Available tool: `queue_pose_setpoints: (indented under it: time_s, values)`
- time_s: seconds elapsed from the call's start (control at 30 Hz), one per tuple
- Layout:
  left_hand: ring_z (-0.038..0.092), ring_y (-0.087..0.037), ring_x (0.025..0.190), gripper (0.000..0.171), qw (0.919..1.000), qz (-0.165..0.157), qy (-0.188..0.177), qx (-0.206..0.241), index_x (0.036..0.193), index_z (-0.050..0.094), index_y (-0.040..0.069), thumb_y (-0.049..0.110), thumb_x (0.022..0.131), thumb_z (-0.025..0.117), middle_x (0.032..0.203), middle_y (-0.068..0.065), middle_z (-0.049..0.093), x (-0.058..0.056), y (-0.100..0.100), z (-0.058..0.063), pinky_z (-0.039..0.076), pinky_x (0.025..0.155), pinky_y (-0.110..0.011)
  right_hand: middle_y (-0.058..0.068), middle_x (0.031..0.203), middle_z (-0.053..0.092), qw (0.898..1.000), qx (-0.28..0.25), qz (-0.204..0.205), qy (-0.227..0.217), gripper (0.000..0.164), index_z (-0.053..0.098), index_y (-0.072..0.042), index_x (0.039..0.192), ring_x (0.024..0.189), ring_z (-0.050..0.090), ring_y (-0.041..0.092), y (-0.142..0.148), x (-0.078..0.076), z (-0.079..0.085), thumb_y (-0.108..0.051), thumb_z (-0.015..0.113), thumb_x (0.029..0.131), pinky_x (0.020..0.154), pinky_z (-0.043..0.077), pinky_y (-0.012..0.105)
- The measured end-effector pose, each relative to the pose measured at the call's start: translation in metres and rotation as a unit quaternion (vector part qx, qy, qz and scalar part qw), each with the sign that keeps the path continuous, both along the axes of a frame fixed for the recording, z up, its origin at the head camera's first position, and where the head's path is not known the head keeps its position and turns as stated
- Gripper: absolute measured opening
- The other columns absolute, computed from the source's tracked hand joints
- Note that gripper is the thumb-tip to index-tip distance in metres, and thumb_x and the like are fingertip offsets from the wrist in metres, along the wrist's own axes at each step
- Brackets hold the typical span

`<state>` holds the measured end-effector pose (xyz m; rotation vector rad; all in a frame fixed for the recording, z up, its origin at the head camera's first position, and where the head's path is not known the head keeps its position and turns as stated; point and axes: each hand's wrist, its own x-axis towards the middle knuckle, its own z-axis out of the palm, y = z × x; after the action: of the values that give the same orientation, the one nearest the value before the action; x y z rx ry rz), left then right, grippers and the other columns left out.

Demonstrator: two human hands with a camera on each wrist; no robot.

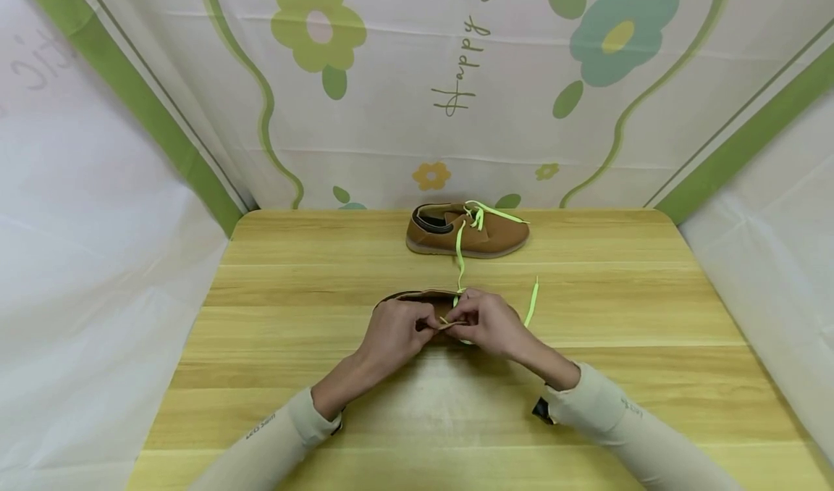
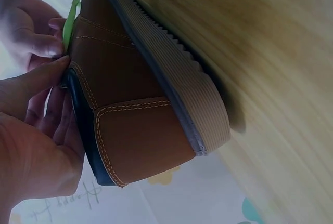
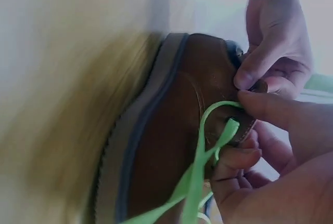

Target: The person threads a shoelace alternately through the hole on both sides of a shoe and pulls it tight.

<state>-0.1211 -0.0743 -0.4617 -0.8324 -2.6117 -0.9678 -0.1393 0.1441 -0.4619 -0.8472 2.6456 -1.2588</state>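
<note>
A brown leather shoe [image 2: 125, 73] stands on the table beneath both hands, which hide much of it in the head view. My left hand [image 1: 397, 329] pinches the edge of its opening at the eyelet flap, thumb outside and fingers inside. Close beside it, my right hand [image 1: 491, 324] pinches a bright green shoelace [image 3: 200, 156] at the same flap, the thumb pressing the lace near an eyelet. The lace runs loosely over the shoe's front in the right wrist view. One lace end [image 1: 533, 299] sticks out past the right hand. The fingertips partly hide the eyelets.
A second brown shoe [image 1: 498, 236] with green laces stands at the table's back edge, its toe to the right. One of its laces hangs toward the near shoe. The wooden table [image 1: 293, 259] meets a flower-printed white cloth [image 1: 384, 122] behind; white cloth walls flank it.
</note>
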Motion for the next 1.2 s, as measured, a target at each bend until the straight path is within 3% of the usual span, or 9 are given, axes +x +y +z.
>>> queue_pose_setpoints:
  time_s: [0.13,0.33,0.53,0.7,0.97,1.2]
  values:
    - [0.062,0.001,0.062,0.020,0.9999,0.001,-0.006,0.011,0.076,0.079,0.020,0.006,0.080,0.093,0.077,0.010,0.077,0.000,0.000,0.000,0.052,0.062,-0.023,-0.005,0.083,0.063,0.997,-0.049,-0.011,-0.058,0.010,0.084,-0.009,0.092,0.071,0.052,0.006,0.001,-0.001,-0.001,-0.003,0.088,0.085,0.063,0.046,0.022]
    - [0.065,-0.002,0.064,0.019,0.9998,0.006,-0.011,0.013,0.076,0.080,0.019,0.004,0.079,0.092,0.076,0.008,0.077,-0.002,0.000,0.001,0.052,0.062,-0.022,-0.004,0.083,0.066,0.995,-0.086,-0.001,-0.049,0.009,0.086,-0.009,0.089,0.074,0.057,0.008,0.002,-0.003,-0.004,-0.005,0.091,0.082,0.064,0.049,0.023]
    - [0.059,-0.001,0.061,0.017,0.9996,0.007,-0.025,0.012,0.078,0.080,0.017,0.003,0.080,0.090,0.075,0.006,0.077,-0.003,0.000,0.001,0.048,0.060,-0.021,-0.004,0.084,0.069,0.994,-0.105,-0.012,-0.039,0.009,0.087,-0.012,0.087,0.077,0.060,0.010,0.003,-0.003,-0.007,-0.009,0.093,0.081,0.067,0.051,0.023]
    - [0.063,-0.003,0.063,0.015,0.9987,0.003,-0.046,0.023,0.078,0.080,0.015,0.004,0.081,0.090,0.075,0.006,0.077,-0.004,0.000,0.000,0.050,0.060,-0.020,-0.001,0.085,0.071,0.989,-0.132,-0.019,-0.060,0.007,0.087,-0.010,0.087,0.079,0.062,0.012,0.005,-0.003,-0.008,-0.010,0.092,0.082,0.068,0.052,0.023]
    - [0.067,-0.004,0.065,0.015,0.9960,0.006,-0.078,0.044,0.079,0.080,0.014,0.004,0.081,0.091,0.075,0.004,0.077,-0.007,-0.001,0.000,0.052,0.060,-0.019,0.008,0.092,0.075,0.977,-0.194,-0.034,-0.087,0.003,0.086,-0.005,0.090,0.087,0.069,0.015,0.017,-0.008,0.013,-0.005,0.087,0.087,0.073,0.056,0.022]
    - [0.066,-0.002,0.065,0.014,0.9934,0.007,-0.102,0.051,0.080,0.079,0.014,0.005,0.082,0.091,0.075,0.004,0.076,-0.008,-0.002,0.000,0.052,0.060,-0.019,0.007,0.094,0.081,0.977,-0.194,-0.058,-0.068,0.005,0.084,-0.001,0.094,0.087,0.076,0.017,0.039,-0.011,0.029,-0.005,0.082,0.092,0.073,0.061,0.027]
